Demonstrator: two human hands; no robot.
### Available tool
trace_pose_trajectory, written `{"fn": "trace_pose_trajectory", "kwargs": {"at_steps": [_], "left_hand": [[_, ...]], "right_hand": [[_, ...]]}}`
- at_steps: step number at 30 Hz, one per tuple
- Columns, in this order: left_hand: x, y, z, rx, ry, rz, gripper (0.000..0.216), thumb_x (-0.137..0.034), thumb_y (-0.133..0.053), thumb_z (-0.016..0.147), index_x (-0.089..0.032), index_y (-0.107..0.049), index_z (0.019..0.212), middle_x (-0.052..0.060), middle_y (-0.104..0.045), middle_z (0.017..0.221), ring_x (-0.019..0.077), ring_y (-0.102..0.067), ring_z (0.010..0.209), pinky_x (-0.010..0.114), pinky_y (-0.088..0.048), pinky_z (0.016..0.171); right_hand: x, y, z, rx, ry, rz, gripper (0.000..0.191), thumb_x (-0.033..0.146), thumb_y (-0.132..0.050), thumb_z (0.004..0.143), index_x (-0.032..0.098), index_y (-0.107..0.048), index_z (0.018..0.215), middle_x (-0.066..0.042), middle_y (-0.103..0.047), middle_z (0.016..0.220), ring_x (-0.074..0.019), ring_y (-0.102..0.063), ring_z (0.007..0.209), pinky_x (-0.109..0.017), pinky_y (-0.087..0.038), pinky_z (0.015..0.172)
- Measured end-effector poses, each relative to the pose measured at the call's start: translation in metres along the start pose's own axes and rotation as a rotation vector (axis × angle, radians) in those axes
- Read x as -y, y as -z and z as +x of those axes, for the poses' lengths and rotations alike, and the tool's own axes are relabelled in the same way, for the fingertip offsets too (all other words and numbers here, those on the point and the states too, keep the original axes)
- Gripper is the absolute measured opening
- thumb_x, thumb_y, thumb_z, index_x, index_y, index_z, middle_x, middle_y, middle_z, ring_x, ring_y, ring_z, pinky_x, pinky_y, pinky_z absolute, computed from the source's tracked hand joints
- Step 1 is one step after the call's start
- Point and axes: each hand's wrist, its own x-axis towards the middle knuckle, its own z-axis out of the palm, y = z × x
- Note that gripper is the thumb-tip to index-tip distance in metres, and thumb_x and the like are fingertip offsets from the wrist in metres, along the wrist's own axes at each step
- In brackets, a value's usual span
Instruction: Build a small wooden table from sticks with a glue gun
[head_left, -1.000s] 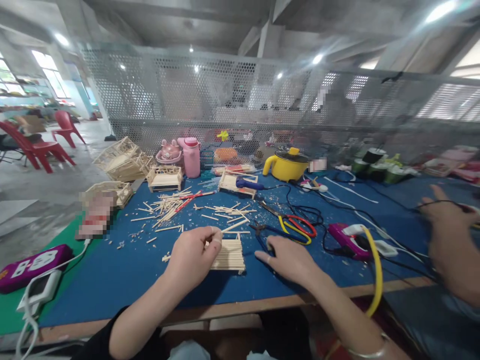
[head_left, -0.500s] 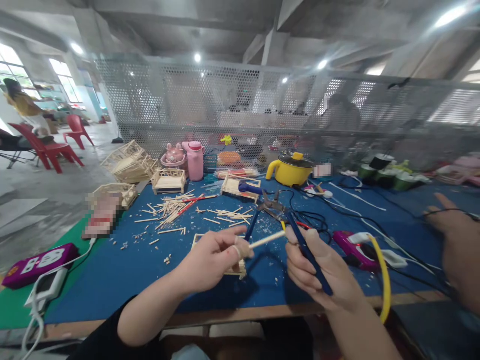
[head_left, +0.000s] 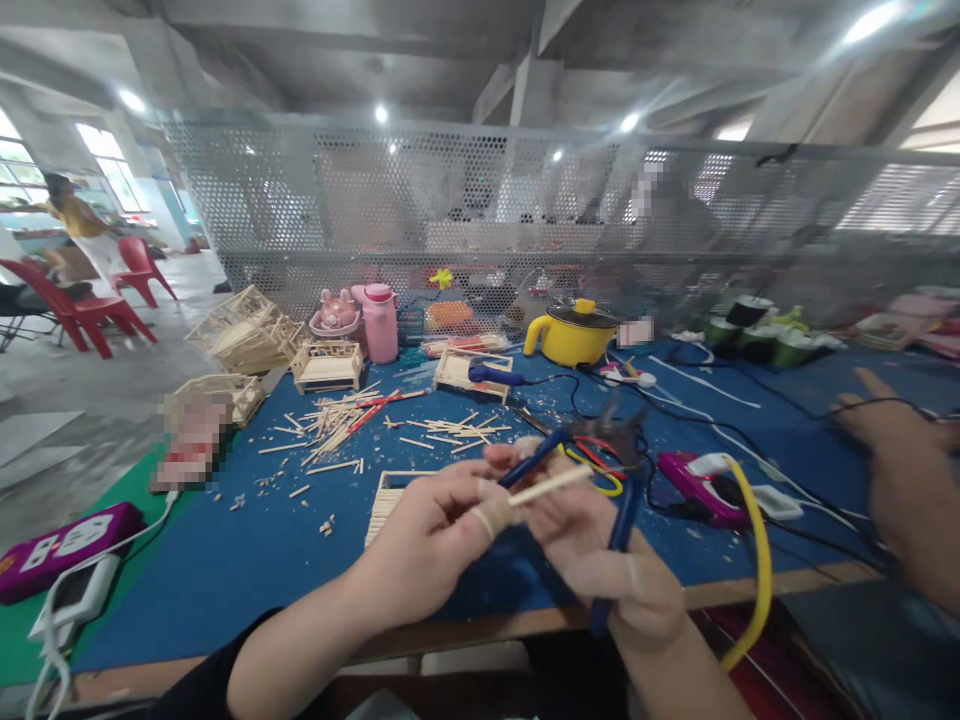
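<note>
My left hand [head_left: 439,525] pinches a thin wooden stick [head_left: 555,484] between thumb and fingers, its free end pointing right. My right hand [head_left: 607,565] is closed round blue-handled cutting pliers [head_left: 625,515], whose blurred jaws point up and away. One plier handle reaches across toward my left fingers; whether they touch it, I cannot tell. The stick's far end lies across the view near the jaws. Partly hidden behind my left hand, a small slatted wooden frame [head_left: 385,503] lies on the blue table covering [head_left: 225,580].
Loose sticks [head_left: 337,425] and scraps litter the left and middle. Behind them stand small wooden beds [head_left: 328,366], a blue glue gun [head_left: 495,375], a pink flask [head_left: 381,325] and a yellow pot [head_left: 577,335]. A purple power strip [head_left: 694,490] and another person's hand [head_left: 889,420] are right.
My hands have come closer together. The pliers have swung right and turned, with their jaws now beyond the stick's end. The view has shifted slightly to the right.
</note>
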Motion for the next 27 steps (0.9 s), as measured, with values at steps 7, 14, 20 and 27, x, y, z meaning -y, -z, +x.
{"fn": "trace_pose_trajectory", "kwargs": {"at_steps": [7, 14, 20, 27], "left_hand": [[0.017, 0.007, 0.012, -0.279, 0.050, 0.106, 0.030, -0.034, -0.046, 0.089, -0.016, -0.061, 0.070, -0.001, -0.059, 0.063, 0.0111, -0.052, 0.064, 0.020, -0.040, 0.062], [0.022, 0.004, 0.010, -0.287, 0.046, 0.118, 0.033, -0.035, -0.045, 0.089, -0.017, -0.058, 0.065, -0.002, -0.056, 0.061, 0.0111, -0.050, 0.062, 0.020, -0.039, 0.060], [0.021, 0.004, 0.008, -0.315, 0.061, 0.117, 0.033, -0.036, -0.046, 0.088, -0.017, -0.058, 0.065, -0.003, -0.056, 0.060, 0.0106, -0.050, 0.061, 0.020, -0.040, 0.059], [0.024, 0.003, 0.003, -0.277, 0.045, 0.139, 0.035, -0.036, -0.043, 0.090, -0.017, -0.056, 0.063, -0.004, -0.053, 0.059, 0.0091, -0.047, 0.059, 0.018, -0.036, 0.055]], "right_hand": [[-0.001, 0.025, -0.006, -0.025, -0.031, -0.850, 0.077, 0.009, -0.051, 0.063, 0.023, -0.038, 0.138, -0.010, -0.046, 0.140, -0.0272, -0.042, 0.131, -0.052, -0.029, 0.110], [-0.008, 0.013, -0.010, -0.046, -0.031, -1.004, 0.072, 0.007, -0.048, 0.063, 0.021, -0.046, 0.134, -0.011, -0.055, 0.129, -0.0265, -0.053, 0.120, -0.045, -0.046, 0.099], [-0.008, 0.014, -0.009, -0.062, -0.039, -1.047, 0.071, 0.007, -0.050, 0.063, 0.022, -0.047, 0.133, -0.010, -0.057, 0.125, -0.0264, -0.054, 0.116, -0.046, -0.046, 0.098], [-0.009, 0.010, -0.007, -0.066, -0.030, -1.051, 0.065, 0.008, -0.050, 0.063, 0.021, -0.052, 0.127, -0.009, -0.062, 0.113, -0.0240, -0.060, 0.104, -0.041, -0.049, 0.092]]}}
